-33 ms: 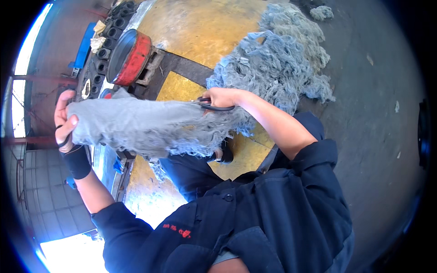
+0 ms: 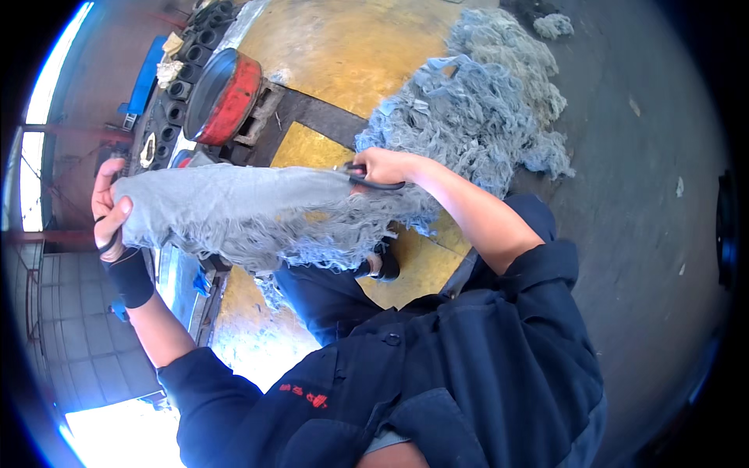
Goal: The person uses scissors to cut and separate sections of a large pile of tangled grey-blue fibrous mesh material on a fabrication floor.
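A grey-blue cloth point(image 2: 234, 189) with ragged, frayed threads along its lower side stretches between my hands. My left hand point(image 2: 111, 209), with a black band at the wrist, pinches its left end between thumb and fingers. At the other end my right hand point(image 2: 384, 165) grips black-handled scissors point(image 2: 379, 185). Their blades lie at the cloth's upper right edge, and I cannot make out whether they are apart. Frayed threads hang below the scissors. Beyond my right hand lies a large heap of tangled grey-blue threads point(image 2: 452, 109).
A round red-rimmed metal container point(image 2: 238, 101) stands at the far left, beside a row of dark cylindrical parts point(image 2: 173, 113) and a blue object point(image 2: 144, 82). Worn yellow plates point(image 2: 335, 47) cover part of the floor. A small thread clump point(image 2: 553, 26) lies on the grey floor point(image 2: 632, 234).
The cloth's upper edge near my left hand has flattened, and the scissors' blades have tilted slightly upward. Both hands hold nearly the same places.
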{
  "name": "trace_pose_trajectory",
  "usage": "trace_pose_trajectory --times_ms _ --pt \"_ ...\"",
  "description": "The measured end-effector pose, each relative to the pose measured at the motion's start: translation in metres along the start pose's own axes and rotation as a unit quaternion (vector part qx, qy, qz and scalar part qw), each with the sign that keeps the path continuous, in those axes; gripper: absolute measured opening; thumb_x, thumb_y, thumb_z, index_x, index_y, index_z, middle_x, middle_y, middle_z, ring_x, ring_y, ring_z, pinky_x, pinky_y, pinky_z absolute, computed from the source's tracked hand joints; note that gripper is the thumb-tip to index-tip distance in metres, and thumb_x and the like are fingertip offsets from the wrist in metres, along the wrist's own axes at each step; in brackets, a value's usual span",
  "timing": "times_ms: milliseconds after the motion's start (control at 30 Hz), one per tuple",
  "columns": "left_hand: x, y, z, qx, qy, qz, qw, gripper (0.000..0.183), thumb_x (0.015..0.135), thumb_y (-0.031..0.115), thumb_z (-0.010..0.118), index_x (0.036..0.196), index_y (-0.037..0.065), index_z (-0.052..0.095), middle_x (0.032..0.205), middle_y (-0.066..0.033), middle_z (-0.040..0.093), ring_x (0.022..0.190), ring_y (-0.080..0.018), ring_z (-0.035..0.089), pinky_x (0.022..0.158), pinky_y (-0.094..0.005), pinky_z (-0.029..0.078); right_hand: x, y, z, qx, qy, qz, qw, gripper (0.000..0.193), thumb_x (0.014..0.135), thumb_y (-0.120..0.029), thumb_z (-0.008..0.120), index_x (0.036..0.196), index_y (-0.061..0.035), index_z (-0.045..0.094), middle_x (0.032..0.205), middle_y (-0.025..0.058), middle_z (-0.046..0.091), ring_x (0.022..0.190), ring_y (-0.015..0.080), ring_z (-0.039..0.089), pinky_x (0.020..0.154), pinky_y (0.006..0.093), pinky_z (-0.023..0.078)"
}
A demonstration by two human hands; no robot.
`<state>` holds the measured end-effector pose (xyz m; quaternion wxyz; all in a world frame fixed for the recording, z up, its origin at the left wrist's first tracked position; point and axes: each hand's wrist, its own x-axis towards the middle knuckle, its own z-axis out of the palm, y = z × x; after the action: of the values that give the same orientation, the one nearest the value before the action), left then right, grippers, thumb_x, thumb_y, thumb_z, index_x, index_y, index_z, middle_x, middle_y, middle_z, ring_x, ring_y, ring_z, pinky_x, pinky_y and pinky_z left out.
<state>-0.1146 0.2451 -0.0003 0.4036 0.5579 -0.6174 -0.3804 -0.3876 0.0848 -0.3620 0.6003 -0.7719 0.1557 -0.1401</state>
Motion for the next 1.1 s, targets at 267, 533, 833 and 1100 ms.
trace_pose_trajectory --times_ms 267,533,833,1100 --pt "0.002 -0.118 -0.009 -0.006 0.033 -0.046 0.998 0.053 0.075 0.008 0.069 0.123 -0.002 0.048 0.11 -0.0114 0.061 0.103 -0.0203 0.058 0.093 -0.0322 0.043 -0.037 -0.116 -0.128 0.144 0.383 -0.018 0.912 0.027 0.074 -0.012 0.074 0.089 -0.0019 0.055 0.074 0.006 0.059 0.055 0.0101 0.053 0.047 0.0221 0.041" --pt "0.09 -0.173 0.079 0.038 -0.035 -0.053 0.997 0.044 0.074 0.014 0.074 0.113 -0.001 0.058 0.104 -0.005 0.063 0.092 -0.0128 0.057 0.084 -0.0276 0.044 -0.048 -0.129 -0.224 -0.018 0.547 -0.128 0.827 0.025 0.074 -0.009 0.073 0.089 -0.0028 0.054 0.076 0.006 0.059 0.057 0.0105 0.056 0.049 0.0225 0.043" --pt "0.162 -0.306 0.164 -0.1 -0.153 -0.168 0.969 0.022 0.076 0.012 0.073 0.094 0.0 0.066 0.083 -0.0034 0.067 0.075 -0.0102 0.06 0.067 -0.0257 0.047 -0.116 0.043 -0.238 -0.319 0.527 0.266 0.741 0.03 0.068 -0.021 0.072 0.086 -0.0018 0.058 0.087 0.0204 0.065 0.086 0.0344 0.063 0.077 0.039 0.047" --pt "0.17 -0.363 0.208 -0.094 -0.209 -0.212 0.95 0.035 0.067 0.0 0.071 0.101 -0.004 0.062 0.093 -0.0063 0.065 0.078 -0.0144 0.06 0.071 -0.0281 0.048 -0.118 0.041 -0.241 -0.213 0.526 0.238 0.788 0.035 0.07 -0.012 0.066 0.102 -0.0008 0.057 0.09 0.0163 0.065 0.085 0.0247 0.064 0.075 0.0351 0.049"
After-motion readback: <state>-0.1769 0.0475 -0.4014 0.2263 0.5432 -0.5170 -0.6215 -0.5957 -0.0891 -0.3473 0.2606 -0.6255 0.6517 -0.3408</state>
